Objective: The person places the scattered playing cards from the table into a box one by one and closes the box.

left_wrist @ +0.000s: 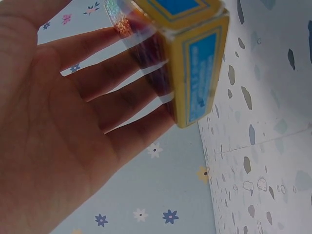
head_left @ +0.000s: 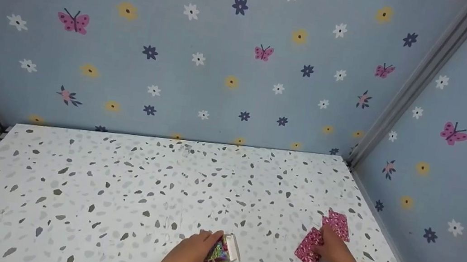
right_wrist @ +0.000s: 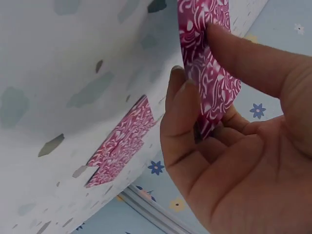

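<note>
My left hand [head_left: 188, 257] grips a small card box [head_left: 220, 251] on the speckled table, fingers along one side and thumb on the other. A white flap [head_left: 235, 247] stands out at the box's right end. In the left wrist view the box [left_wrist: 197, 73] shows a yellow edge and blue panels, with the fingers against its shiny side. Over to the right, my right hand [head_left: 335, 250] pinches a pink-and-white patterned card [head_left: 309, 247] between thumb and fingers; the right wrist view shows this card [right_wrist: 209, 63] raised and tilted. Whether it is one card or several, I cannot tell.
Beyond the right hand, similar pink cards [head_left: 339, 223] lie overlapping and flat on the white speckled table [head_left: 113, 205]. Blue flowered panels [head_left: 207, 54] rise behind the table and at both sides, with grey metal posts [head_left: 423, 80] at the corners.
</note>
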A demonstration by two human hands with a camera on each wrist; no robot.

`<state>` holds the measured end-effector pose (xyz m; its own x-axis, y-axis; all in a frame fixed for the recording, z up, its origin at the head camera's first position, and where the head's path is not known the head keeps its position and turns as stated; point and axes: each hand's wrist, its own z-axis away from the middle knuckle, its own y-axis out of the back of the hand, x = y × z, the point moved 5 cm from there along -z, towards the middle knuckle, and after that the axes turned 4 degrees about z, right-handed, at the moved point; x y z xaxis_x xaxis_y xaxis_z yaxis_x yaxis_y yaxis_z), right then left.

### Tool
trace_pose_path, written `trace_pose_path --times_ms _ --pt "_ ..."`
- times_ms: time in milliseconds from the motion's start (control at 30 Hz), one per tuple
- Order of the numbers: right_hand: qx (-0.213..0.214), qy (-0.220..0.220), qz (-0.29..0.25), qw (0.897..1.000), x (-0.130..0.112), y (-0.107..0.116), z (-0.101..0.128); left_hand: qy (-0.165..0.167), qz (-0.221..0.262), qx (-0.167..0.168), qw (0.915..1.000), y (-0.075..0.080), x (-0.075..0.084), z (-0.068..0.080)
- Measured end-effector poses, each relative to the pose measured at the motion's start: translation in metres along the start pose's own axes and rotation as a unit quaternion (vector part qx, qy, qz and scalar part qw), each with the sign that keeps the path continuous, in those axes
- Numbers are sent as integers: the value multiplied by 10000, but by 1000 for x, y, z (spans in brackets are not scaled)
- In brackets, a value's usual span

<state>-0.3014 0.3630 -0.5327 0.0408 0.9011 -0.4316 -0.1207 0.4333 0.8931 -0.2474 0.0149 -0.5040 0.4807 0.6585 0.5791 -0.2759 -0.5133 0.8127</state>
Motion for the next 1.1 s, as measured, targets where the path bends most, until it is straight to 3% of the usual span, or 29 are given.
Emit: trace_pose_path --times_ms 167,467,800,1100 --pt "-74 158 -47 9998 -10 4 7 14 31 -35 10000 0 -1 0" --pt "-541 543 -783 9940 -31 14 18 74 26 4 10000 1 0 0" --pt "-319 567 -1637 9844 -47 19 20 101 29 -2 9999 0 1 0" --pt "118 984 -2024 9743 -82 23 14 89 18 -16 10000 -1 2 0"
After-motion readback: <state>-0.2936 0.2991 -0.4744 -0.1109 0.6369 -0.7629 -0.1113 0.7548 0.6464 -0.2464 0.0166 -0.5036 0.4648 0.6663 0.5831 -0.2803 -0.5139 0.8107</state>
